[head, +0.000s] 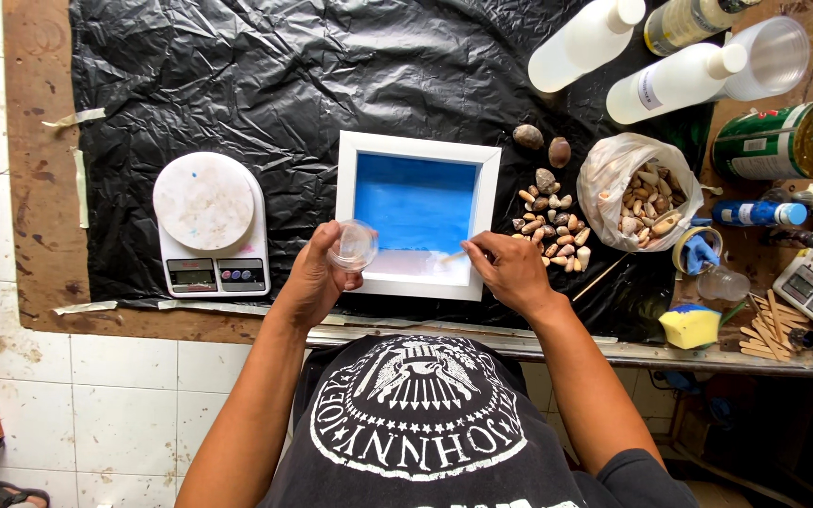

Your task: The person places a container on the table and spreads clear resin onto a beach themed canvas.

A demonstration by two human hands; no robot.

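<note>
Bare black plastic sheet point(284, 85) is left open behind the white frame point(416, 150); its right is crowded by shells point(549, 221), its left blocked by a scale point(207, 226).

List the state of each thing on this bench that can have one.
left hand: holds small clear cup, tilted
right hand: holds thin stick over white frame
white frame: flat, blue inside
scale: nothing on it
shell bag: open
white bottles: capped, lying down
</note>
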